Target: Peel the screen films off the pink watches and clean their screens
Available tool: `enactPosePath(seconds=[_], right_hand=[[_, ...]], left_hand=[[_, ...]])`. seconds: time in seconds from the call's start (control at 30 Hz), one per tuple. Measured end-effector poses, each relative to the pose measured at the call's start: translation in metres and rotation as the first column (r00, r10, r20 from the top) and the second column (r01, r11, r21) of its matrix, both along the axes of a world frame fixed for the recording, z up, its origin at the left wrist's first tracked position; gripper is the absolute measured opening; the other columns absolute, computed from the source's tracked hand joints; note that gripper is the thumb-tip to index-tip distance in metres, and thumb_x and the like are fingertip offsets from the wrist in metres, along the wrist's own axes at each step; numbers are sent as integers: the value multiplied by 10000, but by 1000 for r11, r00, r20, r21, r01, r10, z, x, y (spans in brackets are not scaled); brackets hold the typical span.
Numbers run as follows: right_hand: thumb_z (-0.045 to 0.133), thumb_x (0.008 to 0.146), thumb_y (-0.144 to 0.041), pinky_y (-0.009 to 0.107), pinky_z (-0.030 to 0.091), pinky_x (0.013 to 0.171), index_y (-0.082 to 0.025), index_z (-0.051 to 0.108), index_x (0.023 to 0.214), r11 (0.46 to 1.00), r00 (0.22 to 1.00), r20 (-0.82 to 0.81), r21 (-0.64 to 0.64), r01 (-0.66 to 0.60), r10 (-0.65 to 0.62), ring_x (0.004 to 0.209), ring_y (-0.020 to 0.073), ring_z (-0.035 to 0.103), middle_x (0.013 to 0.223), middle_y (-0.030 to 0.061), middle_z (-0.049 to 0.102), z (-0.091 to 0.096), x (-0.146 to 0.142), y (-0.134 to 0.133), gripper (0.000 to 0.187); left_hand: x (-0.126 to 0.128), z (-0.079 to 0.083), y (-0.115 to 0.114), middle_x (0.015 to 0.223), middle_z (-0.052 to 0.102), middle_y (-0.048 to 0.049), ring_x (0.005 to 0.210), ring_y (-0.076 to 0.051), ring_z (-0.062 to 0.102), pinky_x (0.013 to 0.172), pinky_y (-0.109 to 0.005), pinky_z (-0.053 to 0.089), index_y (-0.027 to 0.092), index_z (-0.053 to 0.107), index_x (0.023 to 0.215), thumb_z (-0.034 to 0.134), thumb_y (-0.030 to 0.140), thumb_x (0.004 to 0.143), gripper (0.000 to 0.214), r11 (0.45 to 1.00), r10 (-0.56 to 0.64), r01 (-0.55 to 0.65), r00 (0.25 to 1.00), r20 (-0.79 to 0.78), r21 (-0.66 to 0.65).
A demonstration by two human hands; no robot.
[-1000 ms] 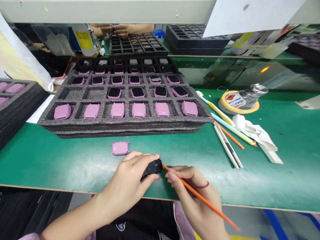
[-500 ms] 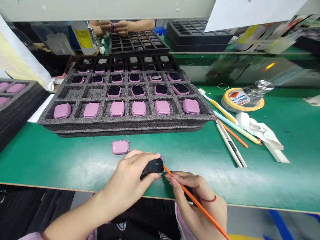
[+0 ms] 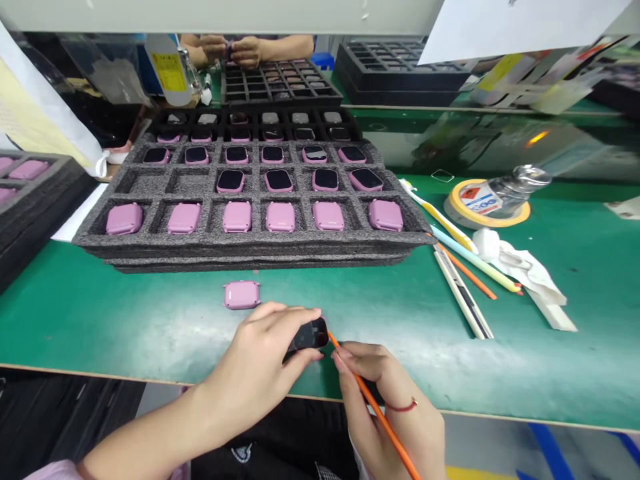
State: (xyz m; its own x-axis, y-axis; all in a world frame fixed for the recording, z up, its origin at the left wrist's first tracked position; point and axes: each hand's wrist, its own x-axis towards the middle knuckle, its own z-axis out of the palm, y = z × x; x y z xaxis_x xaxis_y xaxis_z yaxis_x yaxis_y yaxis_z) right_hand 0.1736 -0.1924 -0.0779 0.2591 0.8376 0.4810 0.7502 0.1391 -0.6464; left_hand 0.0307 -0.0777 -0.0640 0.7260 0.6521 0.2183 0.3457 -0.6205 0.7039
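Note:
My left hand point(image 3: 260, 360) is closed around a small black-faced watch body point(image 3: 309, 335) near the table's front edge. My right hand point(image 3: 387, 400) grips a thin orange stick point(image 3: 373, 407) like a pen, its tip touching the watch body's right side. A loose pink watch body point(image 3: 241, 294) lies face down on the green mat just beyond my left hand. A grey foam tray point(image 3: 150, 247) behind it holds rows of pink watch bodies, the near row face down, the further rows screen up.
Right of the tray lie a toothbrush point(image 3: 440, 217), pencils, a white strip, a crumpled wipe point(image 3: 525, 267) and a tape roll point(image 3: 487, 203) with a glass bottle. Another foam tray point(image 3: 30, 193) sits at left. Across the bench, another person's hands point(image 3: 235, 50) work over a black tray.
The orange stick has swung steeper, its far end dropping toward me, as my right hand shifted slightly. My left hand and the watch body stay in place.

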Motion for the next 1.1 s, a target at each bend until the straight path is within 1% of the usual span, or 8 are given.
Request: enactPosePath(seconds=[0.27, 0.47, 0.73, 0.8, 0.87, 1.0, 1.03, 1.1], right_hand=[[563, 922, -13, 219, 543, 702, -195, 541, 946, 1000, 999, -41, -10, 18, -19, 768, 112, 667, 882, 36, 654, -2, -3, 2, 185], [566, 918, -13, 221, 544, 683, -200, 540, 946, 999, 999, -36, -2, 34, -34, 760, 116, 674, 885, 36, 661, -4, -4, 2, 190], [569, 930, -45, 196, 562, 714, -208, 549, 928, 998, 995, -80, -13, 56, -57, 759, 93, 683, 879, 20, 678, -5, -4, 2, 164], [580, 934, -78, 191, 577, 719, -217, 561, 913, 997, 989, -128, -30, 75, -78, 779, 98, 703, 885, 17, 696, -4, -2, 4, 142], [604, 931, -118, 187, 596, 718, -226, 590, 897, 995, 971, -220, -55, 84, -94, 804, 113, 730, 876, 14, 724, -3, 0, 6, 114], [639, 919, -151, 225, 642, 708, -218, 640, 867, 989, 860, -494, -5, 145, -128, 800, 160, 773, 820, 26, 768, 3, 4, 11, 84], [650, 911, -151, 240, 651, 711, -213, 650, 858, 987, 837, -531, 15, 162, -130, 803, 172, 778, 815, 33, 773, 4, 5, 11, 81], [674, 895, -154, 252, 657, 719, -209, 673, 857, 986, 828, -547, 23, 163, -124, 809, 183, 781, 824, 40, 781, 6, 5, 10, 67]], left_hand=[[0, 0, -1, 1089, 728, -56, 1012, -180, 661, 917, -307, 577, 162, 631, 1241, 760, 135, 824, 437, 1000, 16, -17, 1000, 20, 17], [1, -1, 0, 1106, 726, -62, 1025, -185, 664, 921, -313, 581, 160, 623, 1248, 750, 129, 830, 438, 1000, 13, -13, 1000, 22, 23], [0, -1, -2, 1113, 724, -61, 1026, -179, 658, 925, -299, 575, 157, 611, 1260, 735, 128, 844, 436, 999, 7, -7, 1000, 20, 37], [-1, -2, -3, 1111, 724, -66, 1024, -184, 658, 921, -306, 575, 152, 610, 1260, 734, 139, 848, 430, 999, 9, -10, 1000, 19, 52], [0, -3, -3, 1101, 726, -66, 1013, -185, 662, 912, -310, 577, 156, 613, 1252, 735, 155, 853, 418, 998, 18, -19, 1000, 20, 59], [1, -3, -1, 1090, 729, -56, 993, -188, 666, 895, -330, 579, 182, 618, 1244, 738, 188, 859, 403, 999, 25, -26, 1000, 8, 40], [1, -3, -1, 1092, 729, -55, 994, -190, 665, 894, -337, 579, 188, 619, 1243, 739, 194, 859, 403, 999, 24, -24, 1000, 3, 28], [1, -2, -1, 1095, 728, -55, 995, -196, 663, 894, -347, 577, 196, 619, 1244, 741, 199, 858, 405, 1000, 21, -21, 1000, -5, 4]])
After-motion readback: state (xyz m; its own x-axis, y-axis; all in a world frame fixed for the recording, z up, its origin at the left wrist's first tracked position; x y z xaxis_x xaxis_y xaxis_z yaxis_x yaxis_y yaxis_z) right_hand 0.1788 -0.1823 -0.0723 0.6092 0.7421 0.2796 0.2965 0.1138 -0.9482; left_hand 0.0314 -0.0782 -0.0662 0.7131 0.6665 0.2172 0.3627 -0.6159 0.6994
